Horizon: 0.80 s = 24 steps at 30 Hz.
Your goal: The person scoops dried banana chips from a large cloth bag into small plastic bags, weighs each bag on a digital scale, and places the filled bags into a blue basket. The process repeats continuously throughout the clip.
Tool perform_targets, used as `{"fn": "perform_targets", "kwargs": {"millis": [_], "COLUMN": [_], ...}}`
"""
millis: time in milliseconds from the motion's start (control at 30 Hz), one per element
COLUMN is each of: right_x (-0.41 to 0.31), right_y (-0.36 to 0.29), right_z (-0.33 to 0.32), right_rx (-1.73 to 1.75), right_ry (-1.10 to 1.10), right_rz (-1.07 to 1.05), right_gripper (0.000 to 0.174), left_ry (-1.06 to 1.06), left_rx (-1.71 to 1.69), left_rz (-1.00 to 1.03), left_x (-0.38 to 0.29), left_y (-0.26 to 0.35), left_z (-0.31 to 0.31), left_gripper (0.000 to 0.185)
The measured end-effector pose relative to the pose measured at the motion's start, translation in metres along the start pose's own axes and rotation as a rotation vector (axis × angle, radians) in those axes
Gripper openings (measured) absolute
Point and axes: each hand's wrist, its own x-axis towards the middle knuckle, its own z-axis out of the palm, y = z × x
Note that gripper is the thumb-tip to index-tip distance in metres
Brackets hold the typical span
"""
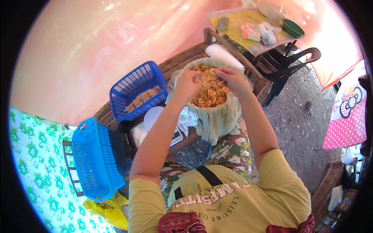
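Both hands are over a cloth-lined container (215, 122) heaped with thin, round, golden fried chips (212, 97). My left hand (189, 83) is at the heap's left side with curled fingers; whether it holds anything is hidden. My right hand (231, 78) pinches a chip between thumb and fingertips at the upper right of the heap. Left of the container, a blue plastic basket (137, 78) holds several small clear packs of chips (142, 99). A scale with a round pale plate (153, 118) lies partly behind my left forearm, beside a crumpled clear plastic bag (186, 119).
A wooden bench (186, 58) bears the container and basket. At left stands a light-blue basket (96, 163) above a yellow bag (109, 211). A white roll (224, 55) lies behind the container. Beyond are a dark plastic chair (279, 70) and a table (233, 17) with a green basin (293, 28).
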Motion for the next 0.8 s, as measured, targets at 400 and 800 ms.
{"fn": "perform_targets", "kwargs": {"millis": [400, 800], "right_x": [-0.002, 0.007], "right_y": [-0.013, -0.007], "right_z": [0.038, 0.039], "right_rx": [-0.336, -0.37], "right_ry": [0.066, 0.093], "right_rz": [-0.358, -0.358], "right_gripper": [0.023, 0.022], "left_ry": [0.107, 0.048], "left_rx": [-0.064, -0.201], "left_rz": [-0.014, -0.113], "left_x": [0.0, 0.0], "left_y": [-0.004, -0.005], "left_z": [0.003, 0.0], "left_gripper": [0.035, 0.036]}}
